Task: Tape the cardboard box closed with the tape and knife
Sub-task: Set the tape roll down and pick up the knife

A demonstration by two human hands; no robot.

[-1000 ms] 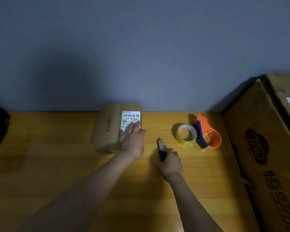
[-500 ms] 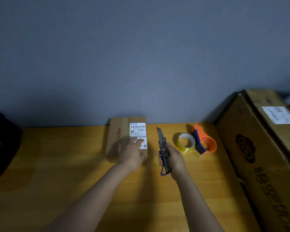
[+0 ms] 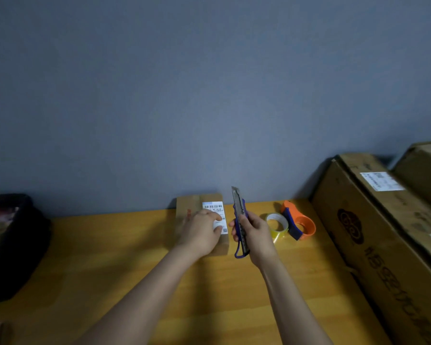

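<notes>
**Dim room, soft shadows, wide-angle bend**

The scene is dim, with a bluish cast over the plain grey wall (image 3: 209, 83), which darkens toward its upper corners. The orange-yellow wooden table (image 3: 110, 257) is the brightest surface, with broad, soft-edged shadows across it. The large brown cardboard carton (image 3: 383, 232) at the right throws a dark wedge on the wall. Straight edges bow near the borders. Detail is soft and slightly smeared; the carton's print is blurred.

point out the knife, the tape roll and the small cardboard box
knife (image 3: 239, 207), head view, on the metal blade housing above the right hand
tape roll (image 3: 276, 225), head view, on its yellowish rim
small cardboard box (image 3: 187, 206), head view, on its bare top left of the label
</notes>
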